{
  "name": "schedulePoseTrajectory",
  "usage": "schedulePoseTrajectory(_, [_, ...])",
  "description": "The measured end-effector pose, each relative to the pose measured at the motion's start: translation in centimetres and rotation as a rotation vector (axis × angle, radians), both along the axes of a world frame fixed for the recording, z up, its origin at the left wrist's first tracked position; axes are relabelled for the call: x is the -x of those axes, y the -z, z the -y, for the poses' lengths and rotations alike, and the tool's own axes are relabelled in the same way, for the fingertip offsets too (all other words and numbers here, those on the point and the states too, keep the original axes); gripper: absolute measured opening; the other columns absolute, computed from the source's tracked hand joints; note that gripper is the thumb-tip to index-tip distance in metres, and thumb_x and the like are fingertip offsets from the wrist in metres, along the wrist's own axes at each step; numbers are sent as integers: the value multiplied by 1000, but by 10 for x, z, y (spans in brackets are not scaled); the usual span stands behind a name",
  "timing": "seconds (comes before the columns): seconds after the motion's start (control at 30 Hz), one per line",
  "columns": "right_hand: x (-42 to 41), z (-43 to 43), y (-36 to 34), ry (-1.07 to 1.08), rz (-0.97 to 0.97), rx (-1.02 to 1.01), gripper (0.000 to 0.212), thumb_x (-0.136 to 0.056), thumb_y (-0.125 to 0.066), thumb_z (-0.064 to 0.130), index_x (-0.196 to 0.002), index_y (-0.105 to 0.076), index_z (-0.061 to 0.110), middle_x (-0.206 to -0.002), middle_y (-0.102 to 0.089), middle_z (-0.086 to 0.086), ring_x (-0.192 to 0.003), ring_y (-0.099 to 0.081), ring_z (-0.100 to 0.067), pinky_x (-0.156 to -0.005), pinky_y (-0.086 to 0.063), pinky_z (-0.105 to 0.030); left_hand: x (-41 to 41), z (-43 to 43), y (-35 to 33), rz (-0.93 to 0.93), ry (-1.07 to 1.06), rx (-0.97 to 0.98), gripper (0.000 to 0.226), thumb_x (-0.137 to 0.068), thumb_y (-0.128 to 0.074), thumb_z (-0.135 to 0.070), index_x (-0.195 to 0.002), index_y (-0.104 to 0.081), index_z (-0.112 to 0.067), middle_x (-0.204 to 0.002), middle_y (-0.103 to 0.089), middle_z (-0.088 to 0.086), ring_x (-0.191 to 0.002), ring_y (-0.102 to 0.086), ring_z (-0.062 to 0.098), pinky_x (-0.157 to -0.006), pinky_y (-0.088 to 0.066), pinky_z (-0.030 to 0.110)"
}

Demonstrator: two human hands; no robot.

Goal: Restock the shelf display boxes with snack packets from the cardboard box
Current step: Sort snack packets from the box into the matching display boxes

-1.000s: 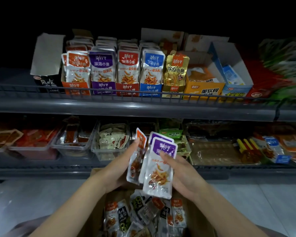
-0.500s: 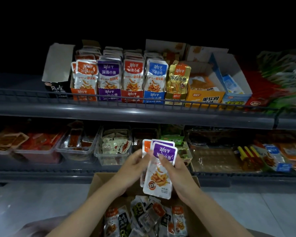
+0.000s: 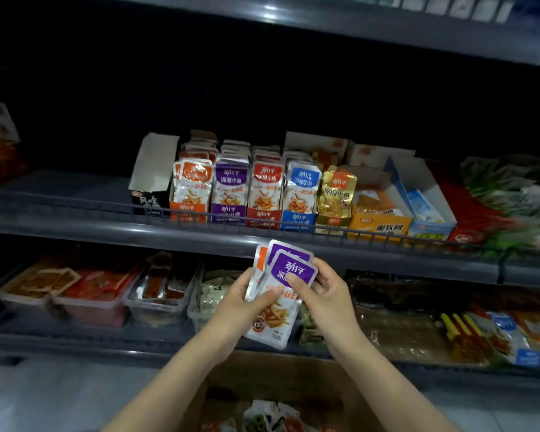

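Note:
Both hands hold a small stack of snack packets in front of the lower shelf: two purple-topped ones in front, an orange-topped one behind. My left hand grips the stack from the left, thumb across the front packet. My right hand pinches its upper right side, thumb on the purple label. On the middle shelf stand display boxes in a row: orange, purple, red, blue and gold, each filled with upright packets. The cardboard box sits below with loose packets inside.
A wire rail runs along the middle shelf's front edge. Right of the gold box stand an orange carton and a blue-white box. Clear tubs of snacks fill the lower shelf. Another shelf hangs overhead.
The view tilted upward and both hands rose with the packet stack toward the middle shelf. The fanned packets were squared closer together.

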State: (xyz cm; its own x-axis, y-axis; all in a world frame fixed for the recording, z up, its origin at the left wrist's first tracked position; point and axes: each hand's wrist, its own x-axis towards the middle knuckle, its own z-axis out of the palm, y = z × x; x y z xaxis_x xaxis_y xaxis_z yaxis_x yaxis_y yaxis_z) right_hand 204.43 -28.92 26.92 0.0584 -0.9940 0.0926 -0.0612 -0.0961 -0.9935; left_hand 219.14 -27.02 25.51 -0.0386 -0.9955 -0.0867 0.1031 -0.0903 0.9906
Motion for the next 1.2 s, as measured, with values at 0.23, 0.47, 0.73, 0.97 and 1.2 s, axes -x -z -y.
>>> schedulePoseTrajectory(0.23, [-30, 26, -35, 48, 79, 55, 30, -80, -75, 13, -101, -55, 17, -104, -70, 1, -92, -69, -8, -77, -56, -24, -39, 3, -24, -320, 15, -68, 39, -79, -68, -5, -116, -59, -14, -105, -73, 10, -92, -71, 25, -69, -59, 32])
schedulePoseTrajectory(0.47, [-48, 59, -85, -250, -308, 172, 50, -77, -79, 20, -109, -46, 41, -109, -64, 8, -91, -66, -4, -72, -57, -20, -78, 27, -45, -128, -210, 123, 36, -80, -73, -11, -112, -61, -22, -101, -74, 1, -91, -71, 19, -80, -56, 40])
schedulePoseTrajectory(0.73, [-58, 108, -118, -205, -370, 267, 42, -78, -76, 20, -108, -48, 28, -97, -63, 11, -80, -65, 0, -61, -53, -14, -111, 63, -60, -35, -463, 216, 10, -88, -63, -35, -93, -66, -27, -83, -74, -5, -70, -70, 5, -56, -51, 17])
schedulePoseTrajectory(0.97, [-72, 151, -117, -139, -498, 570, 32, -83, -71, 19, -106, -49, 22, -90, -58, 15, -76, -59, 12, -63, -49, -8, -132, 90, -33, -2, -549, 210, 9, -89, -61, -31, -89, -64, -22, -83, -72, -3, -64, -70, 3, -50, -52, 17])
schedulePoseTrajectory(1.2, [-78, 182, -95, -206, -688, 567, 56, -83, -68, 30, -132, -45, 18, -106, -57, 13, -92, -59, -3, -73, -53, -17, -129, 110, -30, 24, -567, 267, 7, -90, -61, -29, -91, -66, -24, -81, -72, -9, -70, -70, 3, -53, -51, 15])
